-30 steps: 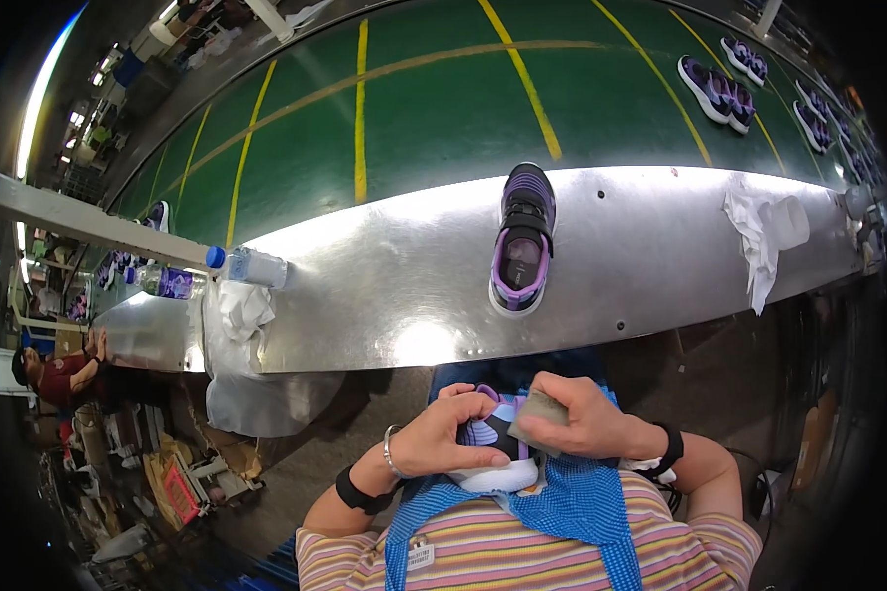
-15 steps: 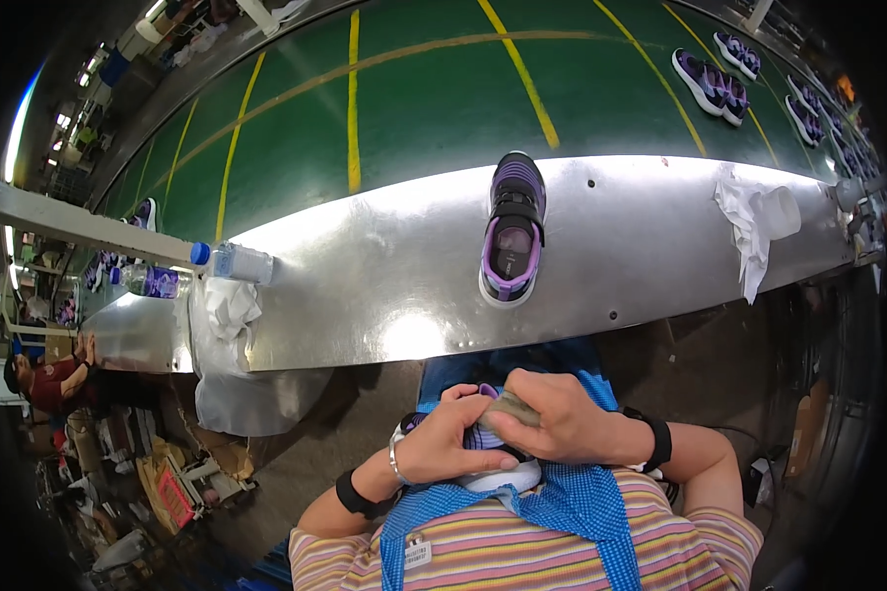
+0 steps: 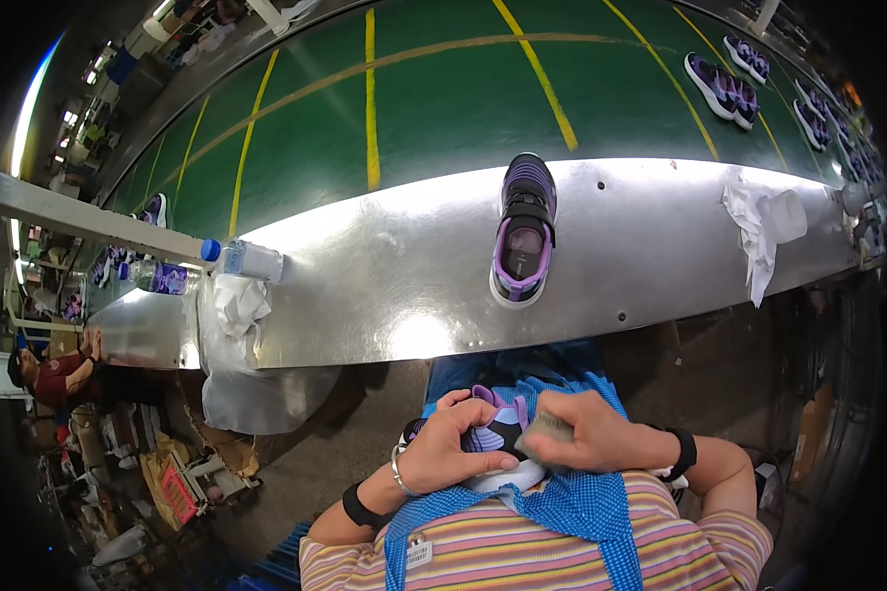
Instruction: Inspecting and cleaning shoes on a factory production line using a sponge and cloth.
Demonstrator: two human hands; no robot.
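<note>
Close to my body, my left hand is wrapped round a purple, black and white sneaker. Its white sole is turned toward me, and part of the upper is hidden by my fingers. My right hand grips a small grey-green pad or block, whose kind I cannot make out, right beside the sneaker. Another sneaker of the same colours stands upright on the metal ledge in front of me, toe pointing away.
Beyond the ledge runs a green conveyor belt with yellow lines, carrying several sneakers at the right. Crumpled white paper lies on the ledge's right. A water bottle, tissue and a plastic bag are at left, with a person farther off.
My right hand has moved slightly right with the pad, uncovering more of the sneaker's purple collar and side. My left hand still holds the sneaker. The whole view has shifted a little.
</note>
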